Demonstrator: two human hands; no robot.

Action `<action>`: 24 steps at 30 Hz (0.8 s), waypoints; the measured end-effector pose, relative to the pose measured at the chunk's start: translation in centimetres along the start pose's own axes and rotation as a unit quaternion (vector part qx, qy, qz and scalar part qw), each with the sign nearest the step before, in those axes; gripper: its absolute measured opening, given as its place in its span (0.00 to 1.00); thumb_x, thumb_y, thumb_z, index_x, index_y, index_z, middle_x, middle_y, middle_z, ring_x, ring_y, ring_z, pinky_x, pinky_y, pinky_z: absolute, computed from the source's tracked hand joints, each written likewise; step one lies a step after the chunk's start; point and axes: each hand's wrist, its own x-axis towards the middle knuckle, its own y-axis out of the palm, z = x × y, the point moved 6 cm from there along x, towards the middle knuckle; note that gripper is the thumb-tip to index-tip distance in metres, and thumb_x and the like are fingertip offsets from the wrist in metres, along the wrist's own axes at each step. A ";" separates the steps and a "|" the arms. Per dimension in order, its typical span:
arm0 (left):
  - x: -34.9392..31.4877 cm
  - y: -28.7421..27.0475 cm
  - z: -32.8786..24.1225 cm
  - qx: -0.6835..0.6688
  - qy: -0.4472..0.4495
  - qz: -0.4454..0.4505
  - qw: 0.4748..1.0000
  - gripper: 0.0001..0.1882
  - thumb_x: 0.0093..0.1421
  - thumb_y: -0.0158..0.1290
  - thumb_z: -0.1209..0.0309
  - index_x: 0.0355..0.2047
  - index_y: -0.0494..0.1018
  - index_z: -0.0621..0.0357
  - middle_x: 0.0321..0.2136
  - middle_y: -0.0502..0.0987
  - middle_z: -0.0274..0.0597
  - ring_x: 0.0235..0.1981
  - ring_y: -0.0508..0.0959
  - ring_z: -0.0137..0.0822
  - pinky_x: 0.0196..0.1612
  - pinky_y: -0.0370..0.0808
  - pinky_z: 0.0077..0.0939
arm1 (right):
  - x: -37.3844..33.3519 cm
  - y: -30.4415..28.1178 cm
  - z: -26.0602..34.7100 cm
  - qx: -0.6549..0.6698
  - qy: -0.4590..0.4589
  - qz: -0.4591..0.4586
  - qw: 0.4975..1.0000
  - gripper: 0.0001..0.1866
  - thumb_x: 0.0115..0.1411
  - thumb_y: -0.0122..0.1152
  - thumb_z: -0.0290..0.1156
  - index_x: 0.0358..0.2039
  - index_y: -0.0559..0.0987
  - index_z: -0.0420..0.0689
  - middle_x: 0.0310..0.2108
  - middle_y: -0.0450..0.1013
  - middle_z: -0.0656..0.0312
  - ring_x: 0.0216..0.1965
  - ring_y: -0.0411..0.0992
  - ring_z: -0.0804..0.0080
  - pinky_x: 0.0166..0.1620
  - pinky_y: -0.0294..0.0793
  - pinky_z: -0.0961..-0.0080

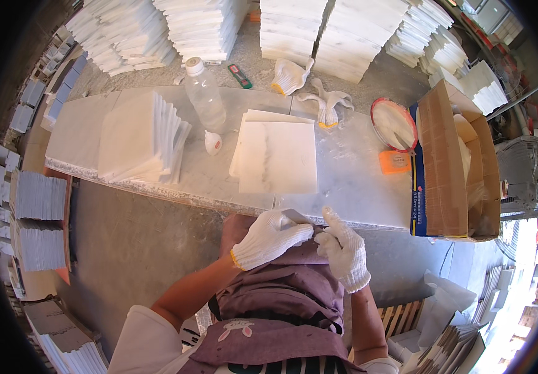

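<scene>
Both my hands wear white knitted gloves and meet in front of my purple apron, at the table's near edge. My left hand [270,238] is closed around a small flat grey piece [295,216], whose top shows above the fingers. Close beside its fingertips is my right hand [345,252], one finger pointing up and the others curled inward. What lies between its fingers is hidden. Just beyond my hands, white square tiles [279,156] lie in a low overlapping pile on the table [219,187].
Left stand a leaning tile stack [135,140], a clear bottle [205,96] and a small white bottle [213,143]. Spare gloves [328,103] and a green-and-red tool [240,76] lie farther back. Right are a red-rimmed round container [393,124], an orange block [395,162] and a cardboard box [446,168].
</scene>
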 end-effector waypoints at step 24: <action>-6.6 -1.6 6.4 0.117 -0.158 -0.028 0.980 0.17 0.68 0.51 0.58 0.37 0.78 0.60 0.27 0.78 0.34 0.27 0.75 0.24 0.34 0.72 0.22 | 18.1 -17.8 -1.5 -0.251 -0.061 -0.187 0.948 0.14 0.59 0.60 0.31 0.46 0.82 0.44 0.45 0.79 0.54 0.40 0.78 0.61 0.45 0.75 0.67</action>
